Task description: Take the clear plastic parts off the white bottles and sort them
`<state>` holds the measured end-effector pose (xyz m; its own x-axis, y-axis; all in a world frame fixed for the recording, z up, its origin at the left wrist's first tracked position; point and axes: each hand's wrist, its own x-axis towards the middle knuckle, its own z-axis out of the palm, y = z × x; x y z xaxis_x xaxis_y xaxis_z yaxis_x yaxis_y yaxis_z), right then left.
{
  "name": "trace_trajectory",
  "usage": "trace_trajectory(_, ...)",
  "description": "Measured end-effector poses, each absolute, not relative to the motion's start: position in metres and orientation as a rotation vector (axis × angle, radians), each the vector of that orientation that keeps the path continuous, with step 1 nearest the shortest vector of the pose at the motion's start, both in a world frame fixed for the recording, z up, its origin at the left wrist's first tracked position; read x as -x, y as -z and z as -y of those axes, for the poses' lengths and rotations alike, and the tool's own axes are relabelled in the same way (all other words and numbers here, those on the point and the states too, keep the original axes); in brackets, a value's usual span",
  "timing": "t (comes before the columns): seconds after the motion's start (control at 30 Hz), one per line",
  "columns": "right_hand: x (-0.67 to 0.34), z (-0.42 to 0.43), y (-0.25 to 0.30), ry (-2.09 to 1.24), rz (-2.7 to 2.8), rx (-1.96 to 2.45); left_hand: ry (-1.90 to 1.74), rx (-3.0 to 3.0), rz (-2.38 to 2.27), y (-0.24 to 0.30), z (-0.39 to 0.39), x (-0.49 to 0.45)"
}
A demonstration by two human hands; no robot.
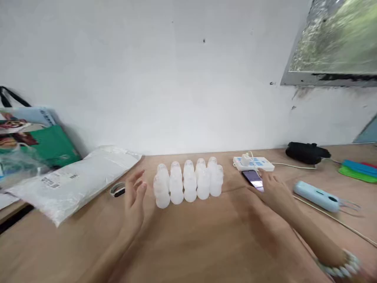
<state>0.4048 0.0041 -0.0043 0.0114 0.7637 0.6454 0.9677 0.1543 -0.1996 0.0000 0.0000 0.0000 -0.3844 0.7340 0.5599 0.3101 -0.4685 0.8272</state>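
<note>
Several small white plastic bottles (188, 181) stand in two tight rows on the wooden table (200, 243). My left hand (134, 200) hovers just left of the bottles, fingers spread and palm turned toward them, holding nothing. My right hand (272, 190) reaches to the right of the bottles and rests on a phone (252, 179) with a lit screen; its fingers lie flat over the phone's near end. A beaded bracelet (341, 267) sits on my right forearm.
A white power strip (253, 162) with a cable lies behind the phone. A large white plastic bag (76, 179) and a green shopping bag (44, 145) sit at left. A smart band (118, 190), black pouch (306, 152), light blue device (316, 195) and coloured items (357, 171) lie around.
</note>
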Motion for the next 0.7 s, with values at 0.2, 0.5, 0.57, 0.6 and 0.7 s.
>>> trace_trajectory(0.2, -0.342, -0.008, -0.001, 0.343, 1.941, 1.389, -1.775, -1.804, -1.436, 0.023, 0.002, -0.005)
trace_trajectory(0.5, -0.290, 0.011, 0.024, 0.374, 2.027, 1.002, -1.499, -1.854, -1.696, 0.036, -0.002, -0.002)
trace_trajectory(0.57, -0.288, 0.014, 0.025, 0.371, 2.046, 0.934, -1.484, -1.855, -1.705, 0.038, -0.002, -0.003)
trace_trajectory(0.6, -0.287, 0.015, 0.025, 0.365, 2.051, 0.905, -1.480, -1.856, -1.707, 0.038, -0.002, -0.003)
trace_trajectory(0.7, -0.286, 0.021, 0.021, 0.339, 2.040, 0.844, -1.543, -1.832, -1.752, 0.039, 0.004, -0.002)
